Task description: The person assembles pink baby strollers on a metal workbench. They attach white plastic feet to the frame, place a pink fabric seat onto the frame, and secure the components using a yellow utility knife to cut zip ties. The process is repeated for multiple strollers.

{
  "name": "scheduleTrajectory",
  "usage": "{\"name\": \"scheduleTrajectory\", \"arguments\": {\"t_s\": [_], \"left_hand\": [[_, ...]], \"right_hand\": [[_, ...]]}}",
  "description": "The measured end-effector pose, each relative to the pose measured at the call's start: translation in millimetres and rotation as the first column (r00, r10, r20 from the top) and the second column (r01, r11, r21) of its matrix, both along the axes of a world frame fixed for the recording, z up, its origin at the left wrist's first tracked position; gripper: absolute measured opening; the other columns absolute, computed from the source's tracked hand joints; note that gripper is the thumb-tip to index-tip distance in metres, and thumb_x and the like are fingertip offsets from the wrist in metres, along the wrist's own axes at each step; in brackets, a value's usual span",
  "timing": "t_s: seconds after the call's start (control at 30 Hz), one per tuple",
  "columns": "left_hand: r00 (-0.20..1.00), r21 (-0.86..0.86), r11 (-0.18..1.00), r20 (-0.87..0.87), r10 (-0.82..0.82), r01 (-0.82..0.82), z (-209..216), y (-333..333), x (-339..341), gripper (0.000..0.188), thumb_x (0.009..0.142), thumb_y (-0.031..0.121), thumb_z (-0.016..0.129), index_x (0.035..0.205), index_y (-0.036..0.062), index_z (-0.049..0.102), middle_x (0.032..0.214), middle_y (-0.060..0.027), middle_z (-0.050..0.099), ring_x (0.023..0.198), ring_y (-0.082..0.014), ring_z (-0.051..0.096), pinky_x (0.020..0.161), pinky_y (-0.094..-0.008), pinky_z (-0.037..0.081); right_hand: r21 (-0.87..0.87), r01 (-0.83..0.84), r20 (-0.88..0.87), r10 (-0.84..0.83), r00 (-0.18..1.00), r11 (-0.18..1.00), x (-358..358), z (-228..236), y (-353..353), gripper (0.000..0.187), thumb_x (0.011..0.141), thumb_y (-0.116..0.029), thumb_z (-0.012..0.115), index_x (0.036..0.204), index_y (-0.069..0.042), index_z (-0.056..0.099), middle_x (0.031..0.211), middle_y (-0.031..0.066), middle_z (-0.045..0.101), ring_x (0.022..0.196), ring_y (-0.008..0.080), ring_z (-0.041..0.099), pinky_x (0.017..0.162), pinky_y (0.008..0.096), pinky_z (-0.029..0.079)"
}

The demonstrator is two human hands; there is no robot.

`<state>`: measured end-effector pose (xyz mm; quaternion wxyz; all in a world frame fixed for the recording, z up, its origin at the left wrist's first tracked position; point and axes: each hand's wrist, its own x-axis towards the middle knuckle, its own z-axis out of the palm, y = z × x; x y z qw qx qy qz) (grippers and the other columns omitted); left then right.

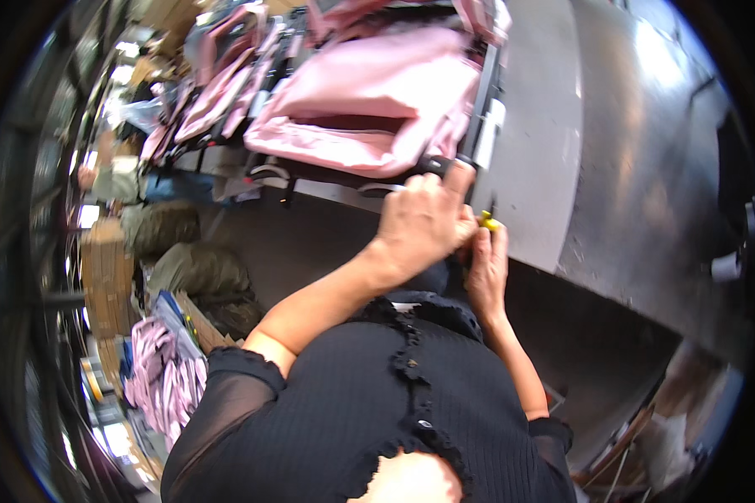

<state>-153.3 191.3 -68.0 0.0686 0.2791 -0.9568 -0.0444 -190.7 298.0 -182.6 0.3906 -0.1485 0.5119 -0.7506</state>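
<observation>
A folded stroller with pink fabric lies on the metal table in front of me, its dark tube running along the right side. My left hand is closed at the stroller's near right corner, by a round black end piece. What lies under its fingers is mostly hidden. Just right of it and lower, my right hand is closed around a small yellow tool. A thin dark tip seems to point up from this tool; blur hides its exact kind. The two hands nearly touch.
More pink folded strollers stand at the far left. The grey metal table stretches to the right. On the left floor side are cardboard boxes, olive bundles and a heap of pink fabric parts. A person is at far left.
</observation>
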Motion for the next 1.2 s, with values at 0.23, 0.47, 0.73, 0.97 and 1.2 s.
{"name": "scheduleTrajectory", "arguments": {"t_s": [0.23,0.47,0.73,0.97,1.2], "left_hand": [[0.993,0.348,0.937,0.109,-0.036,-0.005,30,-7,13,0.074,0.071,0.028,0.072,0.132,0.009,0.036,0.106,-0.0214,0.057,0.096,-0.0367,0.058,0.085,-0.0426,0.046],[0.996,0.408,0.909,-0.007,-0.093,0.088,19,-17,18,0.071,0.075,0.022,0.072,0.132,0.0053,0.033,0.093,-0.0159,0.056,0.082,-0.0236,0.06,0.074,-0.0341,0.049],[0.997,0.485,0.874,-0.074,0.014,0.023,13,-11,15,0.061,0.072,0.019,0.071,0.123,0.005,0.04,0.098,-0.0197,0.054,0.087,-0.0339,0.057,0.079,-0.0416,0.046],[0.999,0.592,0.806,-0.015,0.042,-0.025,21,-12,12,0.062,0.071,0.019,0.071,0.123,0.005,0.04,0.093,-0.0184,0.054,0.084,-0.0315,0.057,0.076,-0.0397,0.047],[1.0,0.426,0.905,0.01,0.013,-0.016,21,-7,7,0.057,0.073,0.02,0.07,0.12,0.0093,0.04,0.091,-0.0216,0.055,0.082,-0.038,0.058,0.073,-0.0444,0.046]], "right_hand": [[-0.13,0.001,0.071,0.008,0.997,0.992,33,10,2,0.048,0.097,-0.049,0.033,0.11,-0.004,0.045,0.074,0.0004,0.046,0.065,0.0082,0.043,0.06,0.0226,0.039],[-0.128,-0.036,0.002,0.037,0.999,0.991,43,8,-5,0.047,0.096,-0.049,0.035,0.109,-0.004,0.044,0.075,0.0033,0.048,0.067,0.0113,0.046,0.062,0.0275,0.041],[-0.048,-0.041,-0.028,0.04,0.999,0.998,38,13,-13,0.042,0.098,-0.045,0.036,0.107,-0.004,0.043,0.075,0.0106,0.054,0.066,0.0211,0.054,0.062,0.0339,0.043],[-0.101,-0.069,-0.05,0.064,0.997,0.993,36,13,-7,0.04,0.098,-0.044,0.037,0.104,-0.005,0.042,0.075,0.0112,0.053,0.068,0.0217,0.055,0.063,0.0346,0.043],[-0.079,0.043,-0.08,-0.05,0.996,0.996,33,16,-17,0.038,0.099,-0.042,0.035,0.102,-0.004,0.042,0.074,0.0103,0.051,0.067,0.0207,0.052,0.063,0.0364,0.044]]}}
